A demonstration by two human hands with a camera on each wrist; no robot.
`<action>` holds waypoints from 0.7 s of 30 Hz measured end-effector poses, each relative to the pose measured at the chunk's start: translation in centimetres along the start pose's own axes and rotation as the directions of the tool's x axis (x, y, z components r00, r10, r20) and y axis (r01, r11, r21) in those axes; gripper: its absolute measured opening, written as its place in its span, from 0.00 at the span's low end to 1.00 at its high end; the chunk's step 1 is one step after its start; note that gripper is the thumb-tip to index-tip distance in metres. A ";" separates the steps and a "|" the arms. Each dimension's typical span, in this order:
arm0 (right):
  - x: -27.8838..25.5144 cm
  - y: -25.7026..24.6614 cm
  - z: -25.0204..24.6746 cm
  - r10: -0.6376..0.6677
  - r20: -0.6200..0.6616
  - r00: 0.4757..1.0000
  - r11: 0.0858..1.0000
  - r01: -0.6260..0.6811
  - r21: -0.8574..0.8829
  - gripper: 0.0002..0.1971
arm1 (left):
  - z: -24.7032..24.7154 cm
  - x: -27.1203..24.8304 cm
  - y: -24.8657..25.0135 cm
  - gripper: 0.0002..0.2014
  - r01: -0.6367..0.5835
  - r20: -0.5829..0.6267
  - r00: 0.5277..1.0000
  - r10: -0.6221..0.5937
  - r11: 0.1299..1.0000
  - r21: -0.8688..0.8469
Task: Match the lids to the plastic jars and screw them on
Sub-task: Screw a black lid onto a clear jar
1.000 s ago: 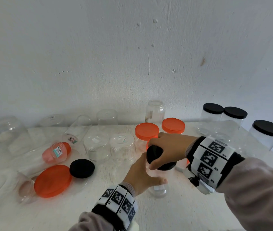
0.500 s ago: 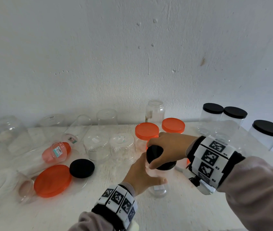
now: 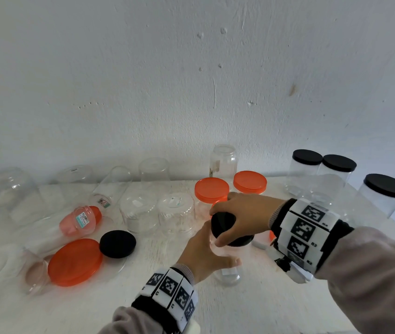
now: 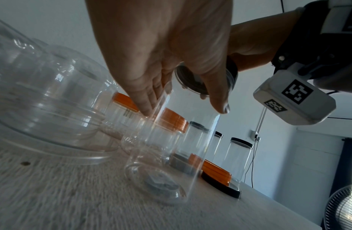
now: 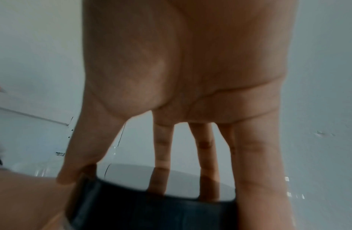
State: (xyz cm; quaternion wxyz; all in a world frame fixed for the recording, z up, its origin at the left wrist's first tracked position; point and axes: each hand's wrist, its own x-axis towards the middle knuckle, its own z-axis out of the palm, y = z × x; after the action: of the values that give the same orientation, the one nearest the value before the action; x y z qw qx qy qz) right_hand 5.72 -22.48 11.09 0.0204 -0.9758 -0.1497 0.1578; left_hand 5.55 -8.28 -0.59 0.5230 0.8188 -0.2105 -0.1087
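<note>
A tall clear plastic jar (image 3: 229, 273) (image 4: 171, 147) stands upright on the white table. My left hand (image 3: 206, 254) (image 4: 171, 62) wraps round its upper body, thumb (image 4: 218, 96) on one side and fingers on the other. On the jar's mouth sits a black lid (image 3: 224, 225) (image 5: 151, 207) (image 4: 193, 80). My right hand (image 3: 242, 218) (image 5: 190, 93) grips that lid from above, thumb and fingers curled round its rim. Another loose black lid (image 3: 117, 243) lies left of centre next to a large orange lid (image 3: 75, 262).
Several open clear jars (image 3: 140, 213) stand or lie across the back and left. Two orange-lidded jars (image 3: 212, 190) stand just behind my hands. Three black-lidded jars (image 3: 384, 194) stand at the right. A small pink bottle (image 3: 78, 220) lies on its side. The wall is close behind.
My right hand has turned a little on the black lid. The left hand and the jar have stayed where they were.
</note>
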 end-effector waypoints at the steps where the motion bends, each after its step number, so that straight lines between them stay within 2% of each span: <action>1: 0.1 -0.1 0.1 0.012 -0.009 1.000 1.000 -0.012 -0.008 0.36 | 0.0 0.0 0.0 0.39 0.002 0.001 1.000 -0.002 1.000 0.000; 7: -0.2 0.1 -0.7 -0.059 0.086 0.995 0.997 0.054 0.057 0.39 | 0.2 0.1 -0.2 0.40 -0.002 -0.001 1.000 0.002 1.000 -0.001; 9: -0.3 0.3 -0.7 -0.074 0.077 0.994 0.996 0.070 0.052 0.37 | 0.3 0.1 -0.3 0.43 0.004 0.001 1.000 -0.004 1.000 0.000; 13: -0.1 0.5 -0.6 -0.077 0.045 0.996 0.997 0.076 0.029 0.37 | 0.1 0.2 -0.4 0.36 0.005 0.014 1.000 -0.005 1.000 -0.005; 21: -0.6 0.5 0.5 -0.077 -0.001 0.997 0.993 0.077 -0.089 0.36 | 0.2 0.0 -0.3 0.36 -0.032 -0.014 0.999 0.032 0.999 -0.011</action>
State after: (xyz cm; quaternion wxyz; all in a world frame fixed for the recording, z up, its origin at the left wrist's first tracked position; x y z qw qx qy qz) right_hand 5.14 -23.09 10.75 -0.0167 -0.9697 -0.1941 0.1477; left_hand 5.55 -8.38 -0.93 0.5307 0.8131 -0.2193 -0.0957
